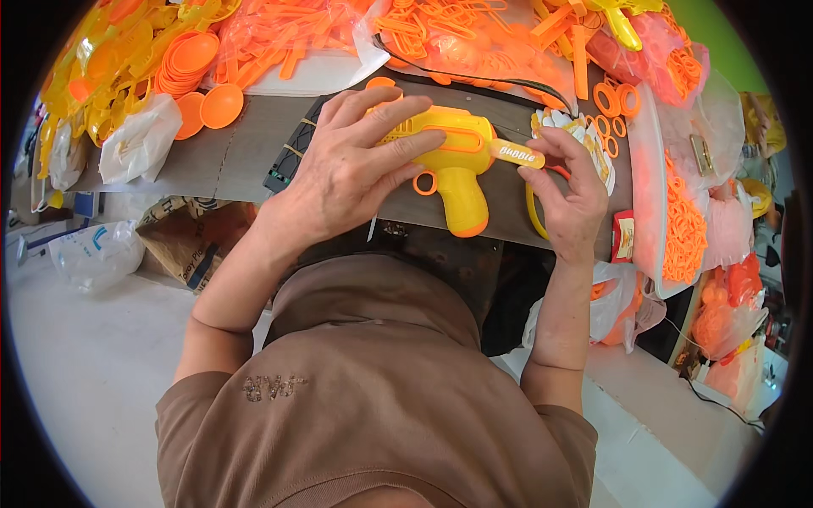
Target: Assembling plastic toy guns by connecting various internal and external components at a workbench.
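A yellow toy gun [461, 161] with orange trim lies at the near edge of the grey table, its grip pointing toward me. My left hand [360, 157] is laid over its body from the left, fingers spread across the side and the thumb hidden; it holds the gun in place. Between thumb and forefinger, my right hand [572, 182] pinches a small yellow oblong piece [518, 154] with rounded ends and white lettering. The inner end of this piece meets the right end of the gun. An orange ring [425, 183] shows at the trigger.
Orange parts [288, 34] heap along the back, yellow parts [110, 63] at the far left. Orange discs [222, 106] lie left of me. Loose orange rings [606, 100] and a long white tray [648, 212] with small orange pieces [683, 229] stand right. A paper bag [182, 241] is below left.
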`<state>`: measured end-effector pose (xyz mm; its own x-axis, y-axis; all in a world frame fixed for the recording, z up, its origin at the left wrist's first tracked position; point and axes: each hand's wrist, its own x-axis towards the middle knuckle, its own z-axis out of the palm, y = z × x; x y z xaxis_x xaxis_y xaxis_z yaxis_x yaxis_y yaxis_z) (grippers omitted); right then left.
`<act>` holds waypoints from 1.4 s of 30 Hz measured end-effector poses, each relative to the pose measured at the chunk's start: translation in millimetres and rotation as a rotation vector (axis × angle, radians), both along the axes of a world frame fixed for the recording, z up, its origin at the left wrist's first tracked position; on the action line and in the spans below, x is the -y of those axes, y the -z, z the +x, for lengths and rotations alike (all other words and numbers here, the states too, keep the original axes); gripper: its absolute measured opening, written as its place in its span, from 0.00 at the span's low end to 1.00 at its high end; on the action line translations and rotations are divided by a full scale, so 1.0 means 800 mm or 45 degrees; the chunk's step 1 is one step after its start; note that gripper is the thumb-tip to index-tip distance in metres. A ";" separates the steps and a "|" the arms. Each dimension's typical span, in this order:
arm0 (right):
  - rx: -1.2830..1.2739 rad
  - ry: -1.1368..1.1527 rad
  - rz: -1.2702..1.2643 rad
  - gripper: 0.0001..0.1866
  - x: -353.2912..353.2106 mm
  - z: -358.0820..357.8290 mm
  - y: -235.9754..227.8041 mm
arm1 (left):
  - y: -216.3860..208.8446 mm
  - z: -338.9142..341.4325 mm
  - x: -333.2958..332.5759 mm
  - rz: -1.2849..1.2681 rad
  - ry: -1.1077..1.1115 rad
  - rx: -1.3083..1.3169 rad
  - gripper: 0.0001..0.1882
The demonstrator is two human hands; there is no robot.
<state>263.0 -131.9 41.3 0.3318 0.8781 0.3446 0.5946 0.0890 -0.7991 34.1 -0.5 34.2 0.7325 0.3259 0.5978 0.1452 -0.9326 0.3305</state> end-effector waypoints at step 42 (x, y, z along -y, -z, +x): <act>0.181 -0.166 0.257 0.14 -0.038 -0.039 0.044 | 0.015 -0.005 -0.009 -0.045 0.093 -0.104 0.22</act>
